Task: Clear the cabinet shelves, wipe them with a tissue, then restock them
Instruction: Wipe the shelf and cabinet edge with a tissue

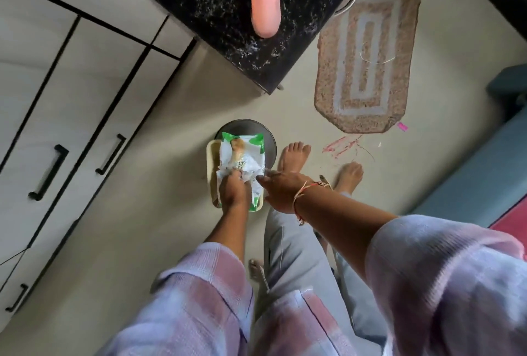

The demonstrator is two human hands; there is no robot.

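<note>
Nearest the camera, two checked pink-and-lilac sleeves (199,298) reach down over grey trousers (296,256) toward the floor (142,227). The left hand (232,191) lies on the near end of a white-and-green tissue pack (242,156), its fingers (235,176) curled down and pinching the wrapper. The right hand (281,186), with thread bands at the wrist, sits just beside it at the pack's right edge; its fingers (263,178) touch the wrapper, but whether they grip it cannot be told. The pack rests on a cream tray (211,161), which overlaps a dark round dish (271,141) on the floor. Two bare feet (293,156) stand just right of the dish. To the left run closed cabinet doors (71,99) with black handles. Farther off, a black speckled worktop (228,13) juts overhead, a blurred pink shape in front of it, and a woven mat (368,50) lies beyond, with pink scribbles on the floor near it.
</note>
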